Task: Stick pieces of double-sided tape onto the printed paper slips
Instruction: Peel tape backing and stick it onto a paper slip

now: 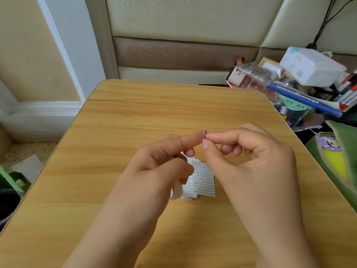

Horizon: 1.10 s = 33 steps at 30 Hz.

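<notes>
Two hands: both raised over the middle of the wooden table [135, 117], meeting fingertip to fingertip just above the frame's centre.
Left hand [162, 159]: left of centre; index finger stretched out toward the right, other fingers curled. They grip a white strip or roll, likely the tape supply [176, 190], which hangs below the palm; what it is exactly cannot be told.
Tape piece [204, 134]: a tiny thin bit seen edge-on, upright, between the left index fingertip and the right hand's pinch, above the slips and clear of them.
Right hand [249, 157]: right of centre; thumb and index finger pressed together on the tape piece, remaining fingers curled loosely.
Paper slips [202, 180]: a small fanned stack with rows of fine print, lying flat on the table directly below the two hands, partly hidden by the left fingers.
Clutter [301, 89]: upper right of the frame, off the table's far corner; clear bags, a blue book and a white box piled together.
</notes>
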{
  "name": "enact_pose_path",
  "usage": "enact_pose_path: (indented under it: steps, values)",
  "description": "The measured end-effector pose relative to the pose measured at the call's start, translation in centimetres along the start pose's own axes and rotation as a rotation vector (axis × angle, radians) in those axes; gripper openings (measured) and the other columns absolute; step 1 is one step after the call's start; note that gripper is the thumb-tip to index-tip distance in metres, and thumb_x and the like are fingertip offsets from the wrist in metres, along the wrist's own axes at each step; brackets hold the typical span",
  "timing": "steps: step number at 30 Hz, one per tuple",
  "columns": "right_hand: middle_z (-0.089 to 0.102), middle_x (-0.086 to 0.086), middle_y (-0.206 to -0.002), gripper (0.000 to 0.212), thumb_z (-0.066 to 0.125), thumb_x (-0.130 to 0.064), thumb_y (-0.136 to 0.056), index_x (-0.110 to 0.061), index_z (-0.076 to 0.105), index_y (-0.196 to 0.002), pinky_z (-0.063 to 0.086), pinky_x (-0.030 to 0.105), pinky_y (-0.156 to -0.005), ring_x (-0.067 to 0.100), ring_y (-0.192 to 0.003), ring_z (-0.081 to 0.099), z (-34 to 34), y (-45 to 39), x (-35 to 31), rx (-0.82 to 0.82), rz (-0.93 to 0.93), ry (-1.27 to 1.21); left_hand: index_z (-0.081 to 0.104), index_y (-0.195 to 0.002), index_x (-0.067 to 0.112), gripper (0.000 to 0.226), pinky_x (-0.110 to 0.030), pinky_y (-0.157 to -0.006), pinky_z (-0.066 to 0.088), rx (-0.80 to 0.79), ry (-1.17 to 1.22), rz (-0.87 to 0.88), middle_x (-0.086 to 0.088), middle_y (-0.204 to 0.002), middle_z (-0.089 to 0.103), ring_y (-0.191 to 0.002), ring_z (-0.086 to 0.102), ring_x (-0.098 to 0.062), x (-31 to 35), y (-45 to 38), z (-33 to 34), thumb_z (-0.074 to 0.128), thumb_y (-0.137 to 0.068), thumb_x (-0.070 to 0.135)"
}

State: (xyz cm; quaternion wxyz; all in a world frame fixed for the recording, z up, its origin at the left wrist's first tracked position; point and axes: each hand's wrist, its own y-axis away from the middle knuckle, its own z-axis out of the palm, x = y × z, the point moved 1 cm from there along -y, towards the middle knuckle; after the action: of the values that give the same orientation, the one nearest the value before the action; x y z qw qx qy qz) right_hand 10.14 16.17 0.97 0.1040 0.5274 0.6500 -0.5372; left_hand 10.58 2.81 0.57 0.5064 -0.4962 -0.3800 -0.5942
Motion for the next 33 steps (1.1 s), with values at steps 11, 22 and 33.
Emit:
enact_pose_path:
  steps: [11, 22, 33]
  values:
    - [0.055, -0.001, -0.063, 0.009, 0.073, -0.023, -0.069, -0.031, 0.071, -0.066, 0.035, 0.010, -0.059, 0.009, -0.061, 0.046, -0.7, 0.9, -0.4, -0.022, 0.102, -0.162, 0.076, -0.097, 0.017, 0.043, -0.030, -0.065, 0.034, -0.079, 0.098, -0.027, 0.005, -0.075, 0.051, -0.059, 0.043, -0.009, -0.5, 0.9, 0.0, 0.052, -0.064, 0.004]
    - [0.063, 0.003, -0.069, 0.006, 0.071, -0.023, -0.071, -0.029, 0.073, -0.071, 0.040, 0.014, -0.059, 0.006, -0.062, 0.047, -1.2, 1.5, -0.2, 0.025, 0.215, -0.284, 0.075, -0.100, 0.015, 0.044, -0.029, -0.065, 0.034, -0.143, 0.142, -0.016, 0.005, -0.076, 0.050, -0.061, 0.042, -0.010, -0.7, 1.1, 0.3, 0.050, -0.067, 0.003]
    - [0.052, -0.008, -0.066, 0.003, 0.071, -0.022, -0.077, -0.023, 0.074, -0.077, 0.039, 0.017, -0.065, 0.006, -0.067, 0.043, -1.5, 2.0, -1.0, 0.123, -0.192, 0.265, 0.077, -0.093, 0.030, 0.045, -0.028, -0.067, 0.034, -0.058, -0.013, 0.067, 0.010, -0.077, 0.053, -0.066, 0.044, -0.008, -0.5, 1.3, 0.7, 0.053, -0.062, 0.007]
